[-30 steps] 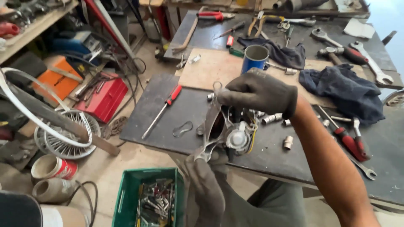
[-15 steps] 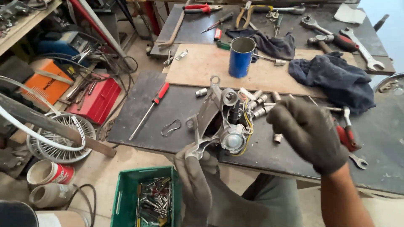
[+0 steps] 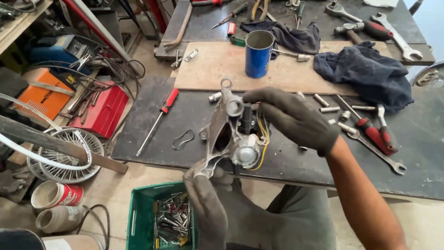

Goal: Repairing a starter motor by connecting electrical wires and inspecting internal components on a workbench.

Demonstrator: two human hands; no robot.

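Observation:
A grey cast-metal engine part point(image 3: 231, 134) with a round boss, a black fitting and yellow wires hangs in front of me, above the dark workbench point(image 3: 152, 134) edge. My left hand point(image 3: 208, 194), in a grey glove, grips its lower end from below. My right hand point(image 3: 296, 118), also gloved, holds its upper right side, fingers curled over the black fitting. Behind the part lie several small metal sockets point(image 3: 323, 104) on the bench.
A blue can point(image 3: 258, 53) stands on a wooden board point(image 3: 217, 65). A red-handled screwdriver point(image 3: 157, 120) and a wire loop point(image 3: 183, 139) lie at left; dark rags point(image 3: 370, 74), red-handled tools point(image 3: 374, 129) and spanners point(image 3: 379, 148) at right. A green crate point(image 3: 138, 213) of bits and a spoked wheel point(image 3: 64, 153) sit on the floor.
My right hand, out to the right over the bench half a second ago, has come back onto the part's top. The part is raised closer and tilted more upright.

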